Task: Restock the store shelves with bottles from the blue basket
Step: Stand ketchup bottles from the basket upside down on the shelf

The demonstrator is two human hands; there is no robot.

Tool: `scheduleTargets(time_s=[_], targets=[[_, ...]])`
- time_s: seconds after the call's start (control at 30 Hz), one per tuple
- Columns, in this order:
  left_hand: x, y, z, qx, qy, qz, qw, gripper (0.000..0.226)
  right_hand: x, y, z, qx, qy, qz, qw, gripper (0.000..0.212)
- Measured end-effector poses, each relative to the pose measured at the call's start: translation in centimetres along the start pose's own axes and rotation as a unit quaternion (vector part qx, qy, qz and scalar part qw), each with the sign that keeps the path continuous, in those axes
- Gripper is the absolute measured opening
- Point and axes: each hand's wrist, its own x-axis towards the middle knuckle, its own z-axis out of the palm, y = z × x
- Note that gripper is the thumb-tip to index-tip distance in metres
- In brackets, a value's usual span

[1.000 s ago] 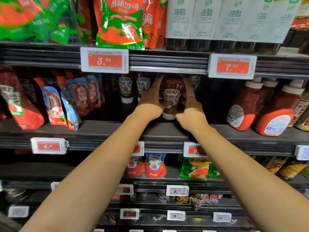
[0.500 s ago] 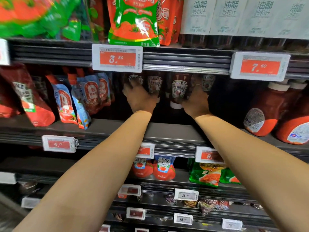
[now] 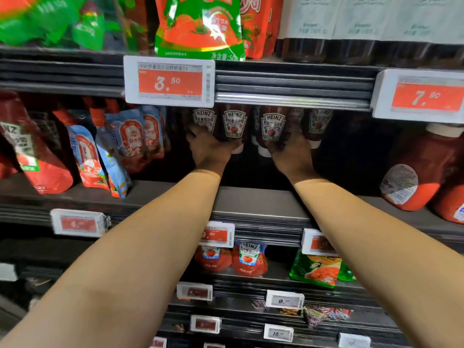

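1. Both bare arms reach into the middle tier of a dark metal supermarket shelf (image 3: 251,202), deep in shadow under the tier above.
2. The left hand (image 3: 211,149) rests against the lower part of an upside-down dark-red Heinz ketchup squeeze bottle with a white cap (image 3: 233,126); fingers spread round its base, though shade hides whether they clasp it.
3. The right hand (image 3: 291,151), a thin ring on one finger, curls around the bottom of a second inverted Heinz ketchup bottle (image 3: 272,126), grasping it near the white cap.
4. Both bottles stand cap-down in a row at the back of the tier, with a third Heinz bottle (image 3: 317,124) just right of the right hand.
5. White electronic price tags with red panels line the shelf rails: one reading 3.50 (image 3: 169,81) above the left hand, another reading 7.80 (image 3: 421,96) far right.
6. Blue-and-red sauce pouches (image 3: 118,146) lean left of the hands; large red ketchup bottles with white caps (image 3: 416,177) sit tilted to the right.
7. Green-and-red tomato sauce pouches (image 3: 200,26) fill the tier above; red Heinz pouches (image 3: 248,257) occupy the tier below.
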Motion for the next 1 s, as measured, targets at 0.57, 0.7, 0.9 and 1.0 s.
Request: scheduleTargets(time_s=[0.57,0.7,0.9,1.0], targets=[[0.9,-0.9,0.9,-0.018,0.008,0.007,1.000,0.133,0.7,1.3,1.0,-0.013,-0.079,-0.024,0.996,0.064],[0.6,-0.6,0.6,-0.015,0.000,-0.002,1.000,0.139,0.4,0.9,0.8,0.003,-0.074,-0.026,0.997,0.063],[-0.6,-0.2,-1.3,0.005,-0.016,-0.015,1.000,0.115,-2.2,-0.2,-1.6,-0.006,-0.013,0.049,0.999,0.059],[-1.3,-0.3,-1.7,0.000,-0.009,-0.024,1.000,0.093,-4.1,-0.5,-3.2,-0.069,0.006,0.069,0.995,0.055]])
